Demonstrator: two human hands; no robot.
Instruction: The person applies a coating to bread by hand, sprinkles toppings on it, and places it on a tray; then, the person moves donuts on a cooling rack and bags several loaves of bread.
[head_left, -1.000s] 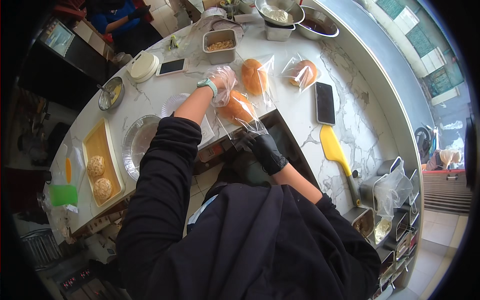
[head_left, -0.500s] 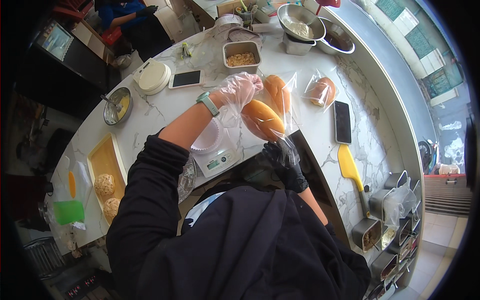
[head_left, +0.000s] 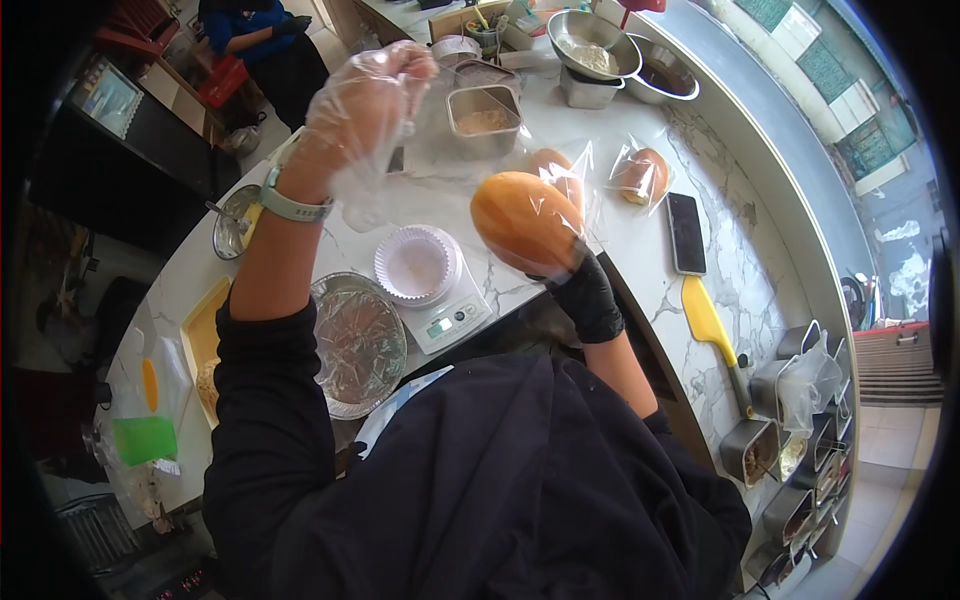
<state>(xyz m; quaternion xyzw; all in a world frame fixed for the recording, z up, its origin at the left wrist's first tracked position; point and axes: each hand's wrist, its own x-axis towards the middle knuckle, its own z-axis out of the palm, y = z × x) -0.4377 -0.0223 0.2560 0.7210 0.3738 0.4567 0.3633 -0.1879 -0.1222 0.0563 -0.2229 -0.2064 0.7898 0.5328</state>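
My left hand (head_left: 365,110), in a clear loose glove, is raised at the upper left with its fingertips pinched together. A hazy sheet of clear plastic seems to stretch from it over the metal tin (head_left: 485,140) toward the bread. In my black-gloved right hand (head_left: 590,300) is an oval golden bread roll (head_left: 525,222), wrapped in clear plastic and gripped from below. Behind it lies another bagged roll (head_left: 560,172), partly hidden. A third, smaller wrapped roll (head_left: 642,176) rests farther right on the counter.
A white digital scale (head_left: 455,320) carries a pleated paper cup (head_left: 412,265). Beside it sits a round foil-like dish (head_left: 360,345). A phone (head_left: 686,235) and a yellow spatula (head_left: 708,312) lie at right. Metal bowls (head_left: 595,45) stand at the back; another person (head_left: 265,50) is far left.
My left hand has lifted away from the roll, up and to the left. The roll has tilted and shifted slightly left in my right hand. The paper cup and foil-like dish are more visible.
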